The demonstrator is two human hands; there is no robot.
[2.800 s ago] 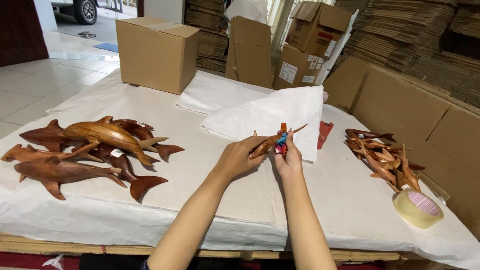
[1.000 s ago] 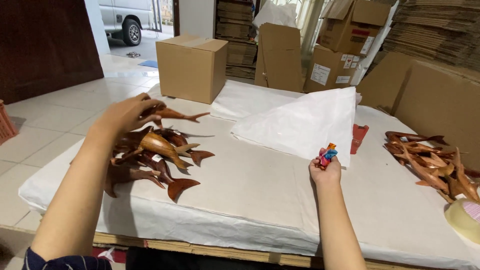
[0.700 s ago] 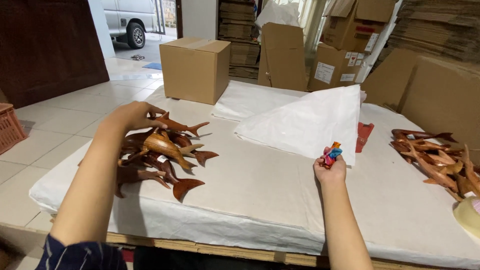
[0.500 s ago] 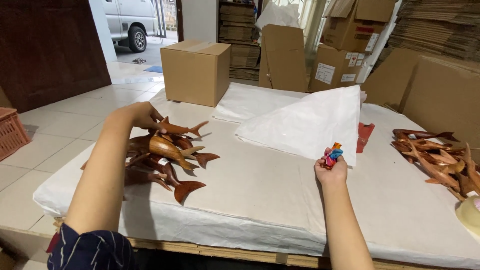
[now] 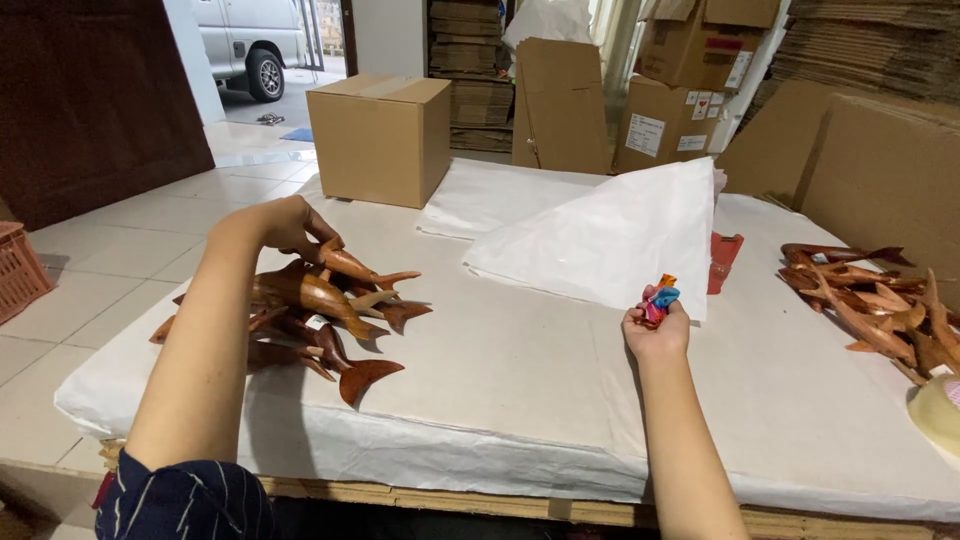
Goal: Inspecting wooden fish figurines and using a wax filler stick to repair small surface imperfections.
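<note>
My left hand (image 5: 285, 222) reaches over a pile of carved wooden dolphins (image 5: 310, 310) at the left of the paper-covered table (image 5: 520, 400), its fingertips pinching the top carving (image 5: 350, 266) near its head. My right hand (image 5: 657, 330) rests on the table near the middle, closed around a small red, blue and orange object (image 5: 659, 296) that sticks up from the fist. A white paper sheet (image 5: 620, 235) lies partly folded just behind that hand.
A second heap of wooden carvings (image 5: 880, 300) lies at the right, with a tape roll (image 5: 940, 410) at the right edge. A closed cardboard box (image 5: 380, 138) stands at the back left. A red item (image 5: 722, 262) peeks from under the paper. Cardboard stacks (image 5: 880, 140) line the back.
My left hand let go of the small carving worked at the centre, swung left to the dolphin pile and settled on the top carving. My right hand kept the small coloured object.
</note>
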